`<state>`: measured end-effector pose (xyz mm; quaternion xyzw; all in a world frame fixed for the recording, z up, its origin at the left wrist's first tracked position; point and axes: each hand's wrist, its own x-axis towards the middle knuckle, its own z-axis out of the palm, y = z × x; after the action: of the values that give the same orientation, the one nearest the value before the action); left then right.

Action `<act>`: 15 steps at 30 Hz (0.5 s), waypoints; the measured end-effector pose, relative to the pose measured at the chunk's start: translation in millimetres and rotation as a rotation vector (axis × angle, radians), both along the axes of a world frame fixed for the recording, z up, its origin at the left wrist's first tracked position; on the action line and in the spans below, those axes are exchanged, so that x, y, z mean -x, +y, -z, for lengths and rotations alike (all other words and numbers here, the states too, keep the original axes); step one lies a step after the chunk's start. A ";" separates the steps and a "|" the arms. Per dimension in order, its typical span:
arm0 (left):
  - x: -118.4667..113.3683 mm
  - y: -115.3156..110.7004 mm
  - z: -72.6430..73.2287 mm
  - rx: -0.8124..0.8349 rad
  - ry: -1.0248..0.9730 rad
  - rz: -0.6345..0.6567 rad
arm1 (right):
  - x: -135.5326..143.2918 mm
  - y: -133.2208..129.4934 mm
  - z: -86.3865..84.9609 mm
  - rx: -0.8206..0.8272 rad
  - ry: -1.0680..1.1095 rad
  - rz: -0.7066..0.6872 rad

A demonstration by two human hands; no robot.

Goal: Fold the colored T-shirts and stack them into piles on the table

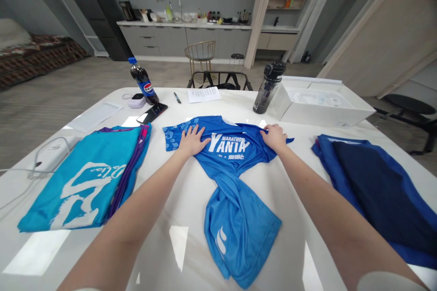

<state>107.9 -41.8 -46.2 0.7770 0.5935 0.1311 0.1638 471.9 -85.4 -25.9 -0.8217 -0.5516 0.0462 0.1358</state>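
Note:
A blue T-shirt (235, 200) with white lettering lies on the white table, its body twisted and bunched below the chest. My left hand (193, 142) rests with spread fingers on the shirt near its left sleeve. Over at the other sleeve, my right hand (274, 137) has its fingers closed on the fabric. To the left is a stack of folded shirts (92, 173), a teal one on top. Folded dark blue clothes (372, 182) lie at the right.
Behind the shirt are a phone (152, 112), a cola bottle (143, 82), a pen (177, 97), paper (204, 94) and a dark drink bottle (268, 91). An open white box (324, 111) stands back right. A power strip (51, 157) with cables lies at the left edge.

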 end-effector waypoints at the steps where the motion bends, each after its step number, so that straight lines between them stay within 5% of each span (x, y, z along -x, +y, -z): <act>1: 4.7 -2.0 -0.1 0.009 0.037 -0.025 | -7.1 1.0 0.9 0.003 -0.022 -0.005; 9: 18.4 -10.1 -20.6 0.155 0.264 -0.195 | -49.7 -1.4 5.6 -0.002 -0.084 0.292; 12: 8.5 -9.1 -29.4 0.215 0.339 -0.216 | -37.8 -6.9 0.5 -0.131 -0.160 0.211; 15: 0.1 -3.0 -27.2 0.130 0.313 -0.088 | -6.8 -11.1 -2.0 -0.204 -0.147 -0.059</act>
<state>107.9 -44.9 -19.0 0.7488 0.6525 -0.0230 0.1137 478.7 -96.4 -23.9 -0.7882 -0.5858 -0.0667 0.1765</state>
